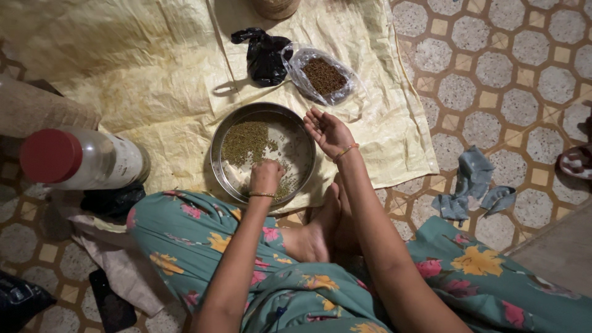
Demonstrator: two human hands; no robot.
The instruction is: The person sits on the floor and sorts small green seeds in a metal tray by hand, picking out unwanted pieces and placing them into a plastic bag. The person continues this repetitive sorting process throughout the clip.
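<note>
A round, shallow steel plate [264,153] lies on the floor covering just ahead of the person's crossed legs, holding a spread of small greenish-brown seeds [246,140], heaped mostly on its far left half. The left hand [266,177] rests inside the plate at its near edge, fingers bunched together and pressed down into the seeds; whether it pinches any cannot be told. The right hand [329,132] hovers just over the plate's right rim, palm up and fingers loosely spread, with a few dark bits lying in the cupped palm. Each wrist wears a thin bangle.

Beyond the right hand, a clear plastic bag [324,77] lies open with a mound of darker brown seeds inside. Touching it on the left is a crumpled black plastic bag [264,57]. All of this sits on a wrinkled pale yellow woven sheet [142,74] spread over a patterned tile floor [512,68].

Well to the left of the left hand, a clear plastic jar with a red lid [77,159] lies on its side. Off to the right of the right hand, a crumpled grey-blue cloth [472,185] rests on the tiles. Nearest the camera, the person's knees are covered in teal floral fabric [185,234], with a bare foot [317,231] tucked between them.
</note>
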